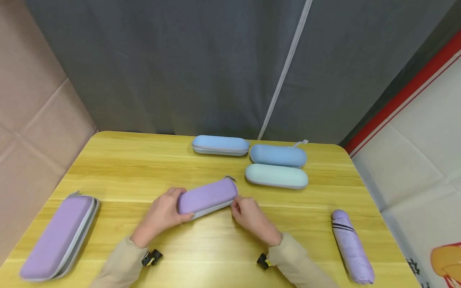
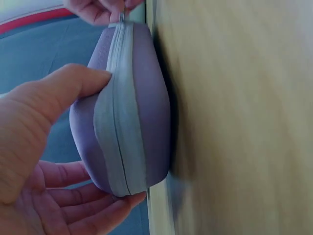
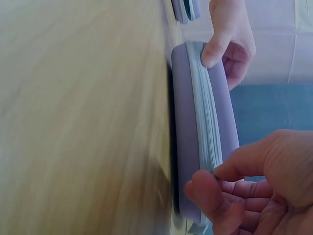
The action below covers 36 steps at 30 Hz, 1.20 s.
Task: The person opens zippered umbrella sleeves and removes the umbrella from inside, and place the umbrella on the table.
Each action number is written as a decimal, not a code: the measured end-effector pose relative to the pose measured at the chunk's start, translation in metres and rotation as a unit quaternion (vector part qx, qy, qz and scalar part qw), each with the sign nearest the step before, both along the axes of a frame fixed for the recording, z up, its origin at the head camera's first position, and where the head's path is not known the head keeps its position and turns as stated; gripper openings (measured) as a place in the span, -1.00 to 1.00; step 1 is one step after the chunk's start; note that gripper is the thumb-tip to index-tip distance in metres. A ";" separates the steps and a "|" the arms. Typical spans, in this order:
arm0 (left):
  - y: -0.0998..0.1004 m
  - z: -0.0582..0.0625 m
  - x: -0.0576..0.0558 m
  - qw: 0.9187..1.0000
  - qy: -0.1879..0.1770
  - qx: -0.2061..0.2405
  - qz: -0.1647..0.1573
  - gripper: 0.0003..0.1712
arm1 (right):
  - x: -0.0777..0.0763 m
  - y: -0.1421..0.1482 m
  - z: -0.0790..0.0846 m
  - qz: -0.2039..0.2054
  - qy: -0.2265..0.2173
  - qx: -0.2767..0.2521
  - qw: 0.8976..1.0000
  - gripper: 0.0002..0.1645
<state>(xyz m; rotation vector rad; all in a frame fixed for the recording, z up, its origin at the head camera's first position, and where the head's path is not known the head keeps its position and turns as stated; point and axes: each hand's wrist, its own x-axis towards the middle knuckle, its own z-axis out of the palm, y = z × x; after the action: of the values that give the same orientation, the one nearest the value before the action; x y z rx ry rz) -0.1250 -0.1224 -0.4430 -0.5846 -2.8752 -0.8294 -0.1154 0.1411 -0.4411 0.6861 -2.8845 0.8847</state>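
Observation:
A purple hard-shell zip case lies on the wooden table, slightly angled, with a small loop at its far right end. My left hand grips its left end, thumb on the near side by the grey zipper band and fingers round the end. At the right end, my right hand pinches the zipper pull between thumb and index finger. Along the stretch of band seen in the left wrist view, the zipper teeth are joined. The pull is mostly hidden by fingertips in the right wrist view.
A larger purple case lies at the left with its zipper side parted. Toward the back are a light blue case, a blue case and a mint case. A folded purple umbrella lies at the right.

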 end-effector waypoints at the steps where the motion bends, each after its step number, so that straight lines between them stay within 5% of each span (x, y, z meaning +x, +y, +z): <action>1: 0.002 0.000 0.002 1.000 0.003 -0.004 0.004 -0.19 | 0.000 -0.002 0.000 0.005 0.002 -0.002 1.000 -0.87; 11: 0.023 -0.003 0.023 0.995 0.055 -0.024 0.081 -0.19 | 0.004 -0.019 0.002 0.039 -0.019 -0.014 0.999 -0.88; 23: 0.048 -0.006 0.038 0.979 0.146 -0.072 0.123 -0.19 | 0.010 -0.026 -0.005 0.091 -0.030 -0.042 0.994 -0.89; 32: 0.053 -0.002 0.040 0.977 0.124 -0.124 0.120 -0.13 | 0.014 -0.025 -0.006 0.098 -0.051 -0.046 0.993 -0.90; 36: 0.044 0.009 0.020 0.990 0.087 -0.089 0.067 -0.38 | 0.012 -0.024 -0.007 0.098 -0.048 -0.047 0.993 -0.91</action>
<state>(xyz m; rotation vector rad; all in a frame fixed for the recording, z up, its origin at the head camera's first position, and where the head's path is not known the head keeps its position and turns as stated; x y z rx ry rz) -0.1052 -0.0784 -0.4336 -0.4493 -2.8075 -0.4805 -0.1030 0.1173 -0.4480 0.9563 -2.8711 1.0985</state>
